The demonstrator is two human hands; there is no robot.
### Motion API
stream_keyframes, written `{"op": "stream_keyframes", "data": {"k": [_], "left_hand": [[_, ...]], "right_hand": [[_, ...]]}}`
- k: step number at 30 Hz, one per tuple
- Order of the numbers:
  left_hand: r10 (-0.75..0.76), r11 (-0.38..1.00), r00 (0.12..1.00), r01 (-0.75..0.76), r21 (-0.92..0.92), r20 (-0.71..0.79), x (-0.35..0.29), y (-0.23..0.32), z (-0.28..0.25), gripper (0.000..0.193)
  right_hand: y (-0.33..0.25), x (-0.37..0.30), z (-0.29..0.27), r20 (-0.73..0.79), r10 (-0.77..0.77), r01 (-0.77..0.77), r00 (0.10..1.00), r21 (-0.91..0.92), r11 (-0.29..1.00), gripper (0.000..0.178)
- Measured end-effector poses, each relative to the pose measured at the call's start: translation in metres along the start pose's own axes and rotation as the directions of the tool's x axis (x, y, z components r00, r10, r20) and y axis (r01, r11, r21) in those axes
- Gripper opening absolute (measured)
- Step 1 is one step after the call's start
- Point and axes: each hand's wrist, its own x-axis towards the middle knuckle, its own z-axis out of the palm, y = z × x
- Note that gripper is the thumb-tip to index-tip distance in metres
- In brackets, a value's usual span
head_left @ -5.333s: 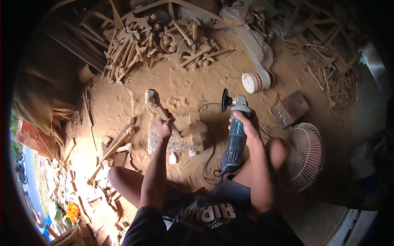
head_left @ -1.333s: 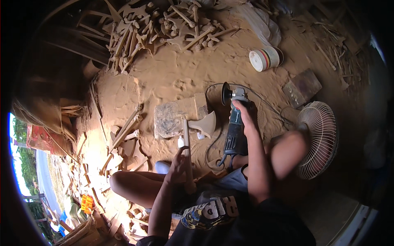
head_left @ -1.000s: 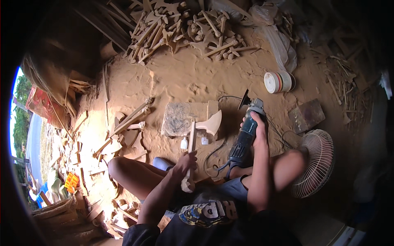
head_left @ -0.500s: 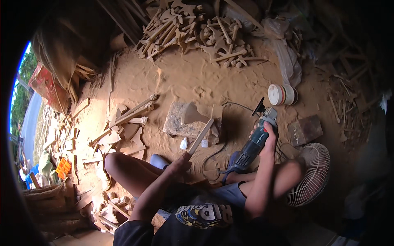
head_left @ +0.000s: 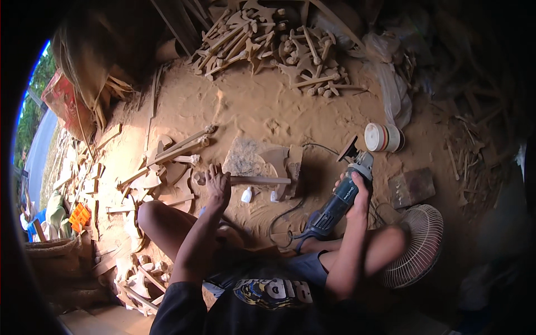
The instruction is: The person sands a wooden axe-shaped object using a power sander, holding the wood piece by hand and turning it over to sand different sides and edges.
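My left hand (head_left: 218, 185) is closed round a wooden stick (head_left: 259, 180) near its thicker left end. The stick lies roughly level, its right part over the front of a worn block (head_left: 240, 152). A curved flat wooden piece (head_left: 273, 158) rests on top of that block. In my right hand (head_left: 360, 198) is an angle grinder (head_left: 335, 206), gripped round its body, its disc end pointing up and away from me. The disc (head_left: 348, 148) stands clear of the stick. Two small white bottles (head_left: 247, 195) sit at the block's near side.
Carved wooden pieces form a pile (head_left: 245, 39) at the back; more lie at the left (head_left: 162, 164). A white tub (head_left: 382, 137) lies tipped beyond the grinder. At right are a square block (head_left: 412, 186) and a round wire fan guard (head_left: 416, 245). A cable (head_left: 279, 215) crosses the dusty floor.
My left hand has moved up and left, and the stick has swung from slanted to nearly level. The grinder in my right hand has shifted only slightly.
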Motion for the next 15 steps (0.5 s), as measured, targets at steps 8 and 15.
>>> {"op": "stream_keyframes", "data": {"k": [8, 15], "left_hand": [[-0.758, 0.333, 0.632, 0.589, -0.736, 0.163, 0.090, 0.020, 0.043, 0.081], [-0.850, 0.161, 0.384, 0.841, -0.516, 0.362, 0.168, -0.028, 0.098, 0.090]], "right_hand": [[0.006, -0.003, 0.002, 0.161, -0.021, -0.001, 0.987, 0.132, 0.991, 0.051], [0.030, -0.001, 0.052, 0.320, 0.040, -0.109, 0.947, 0.202, 0.973, 0.056]]}}
